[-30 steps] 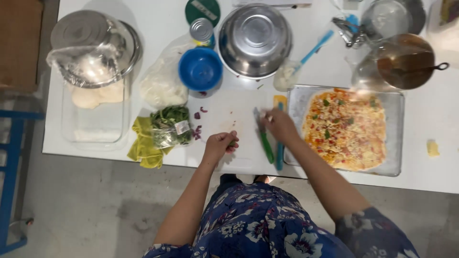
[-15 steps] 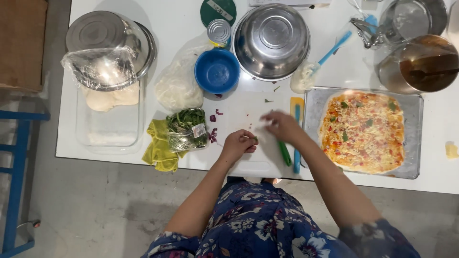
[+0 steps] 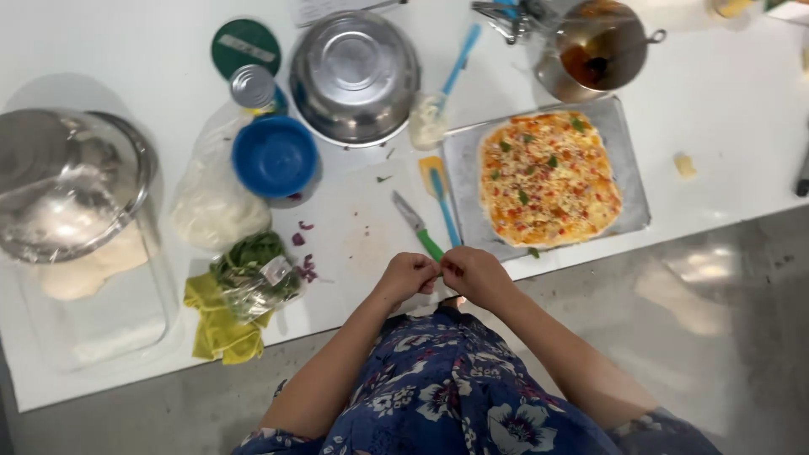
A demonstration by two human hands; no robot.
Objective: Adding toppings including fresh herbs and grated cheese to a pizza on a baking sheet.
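Here both hands, left hand (image 3: 407, 276) and right hand (image 3: 474, 274), curl fingertips together beside the green-handled knife (image 3: 419, 226); pinched thing unclear

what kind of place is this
Most likely a kitchen prep counter: an uncooked topped pizza sits on a baking tray, with a steel mixing bowl and a green-handled knife on the white worktop.

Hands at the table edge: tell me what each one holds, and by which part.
It cannot be told. The left hand and right hand meet fingertip to fingertip; anything pinched there is too small to see. The green-handled knife lies on the table, apart from them.
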